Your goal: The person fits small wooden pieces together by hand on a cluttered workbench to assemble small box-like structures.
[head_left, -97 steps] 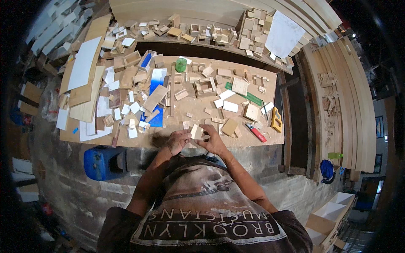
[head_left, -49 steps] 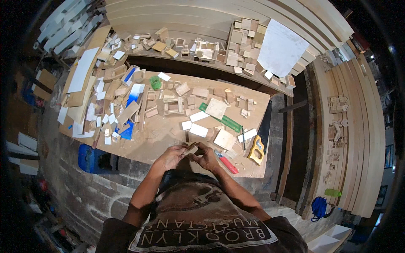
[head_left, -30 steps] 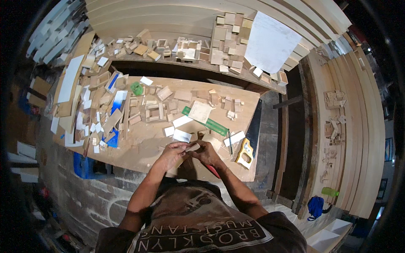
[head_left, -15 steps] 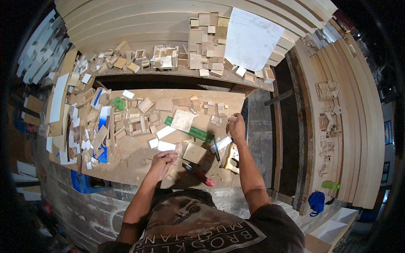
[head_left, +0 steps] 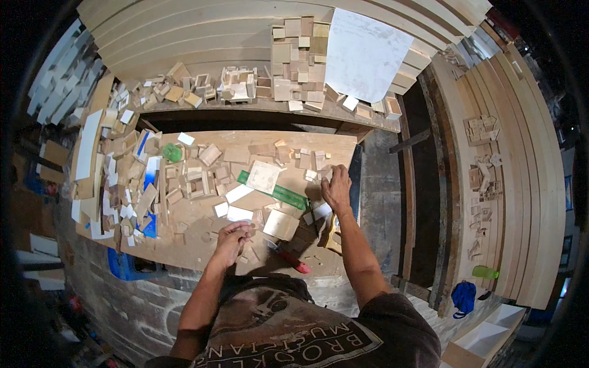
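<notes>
My left hand [head_left: 233, 240] is over the near middle of the workbench, fingers curled and thumb pressed to them; whatever they pinch is too small to make out. My right hand [head_left: 337, 190] hovers at the bench's right side with its fingers apart, close to several small wood pieces [head_left: 311, 174]. Between the hands lies a square wooden block [head_left: 281, 225]. Behind it a long green strip [head_left: 287, 196] runs slantwise under a thin square wood panel [head_left: 264, 177]. A red-handled tool [head_left: 293, 262] rests nearer me. Below my right wrist a yellow-handled saw [head_left: 334, 238] is partly covered by my forearm.
Wooden offcuts and small box shapes [head_left: 199, 183] crowd the bench's left half, with a green roll [head_left: 172, 153] among them. A back shelf [head_left: 245, 105] carries more wooden pieces and a leaning white sheet [head_left: 368, 55]. Long boards [head_left: 521, 184] stand at the right.
My right hand has moved left from the bench's right edge, turning over the bench with its fingers spreading. My left hand has barely moved.
</notes>
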Demonstrator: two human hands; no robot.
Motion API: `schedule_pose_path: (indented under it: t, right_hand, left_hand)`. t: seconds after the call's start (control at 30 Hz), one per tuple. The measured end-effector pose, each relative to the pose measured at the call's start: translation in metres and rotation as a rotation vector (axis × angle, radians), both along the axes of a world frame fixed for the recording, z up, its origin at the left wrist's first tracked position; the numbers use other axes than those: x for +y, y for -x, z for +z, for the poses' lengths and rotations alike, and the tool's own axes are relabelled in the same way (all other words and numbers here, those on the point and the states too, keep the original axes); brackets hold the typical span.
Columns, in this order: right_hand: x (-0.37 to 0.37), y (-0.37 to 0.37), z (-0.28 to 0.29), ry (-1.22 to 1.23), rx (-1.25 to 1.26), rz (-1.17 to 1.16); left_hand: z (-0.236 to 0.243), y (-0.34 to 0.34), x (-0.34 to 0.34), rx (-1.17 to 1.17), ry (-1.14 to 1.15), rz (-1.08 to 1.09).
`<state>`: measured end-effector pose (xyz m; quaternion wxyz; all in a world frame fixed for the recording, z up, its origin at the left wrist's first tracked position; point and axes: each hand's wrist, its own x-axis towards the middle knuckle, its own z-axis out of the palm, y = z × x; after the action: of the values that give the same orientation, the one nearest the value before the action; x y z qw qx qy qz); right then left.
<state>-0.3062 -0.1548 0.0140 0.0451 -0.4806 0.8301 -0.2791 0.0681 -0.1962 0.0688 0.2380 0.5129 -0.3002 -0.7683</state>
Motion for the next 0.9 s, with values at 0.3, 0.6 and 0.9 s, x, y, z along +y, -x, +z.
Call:
schedule_pose_path:
  t: [0.3, 0.6, 0.9]
  right_hand:
    - [0.015, 0.015, 0.0, 0.049, -0.023, 0.109]
    - [0.005, 0.029, 0.002, 0.004, -0.017, 0.079]
    - [0.056, -0.09, 0.058, 0.201, -0.644, 0.303]
  left_hand:
    - [0.006, 0.014, 0.002, -0.02, -0.018, 0.008]
    - [0.018, 0.032, -0.005, 0.032, -0.032, -0.042]
    - [0.025, 0.083, 0.003, 0.237, -0.117, -0.185]
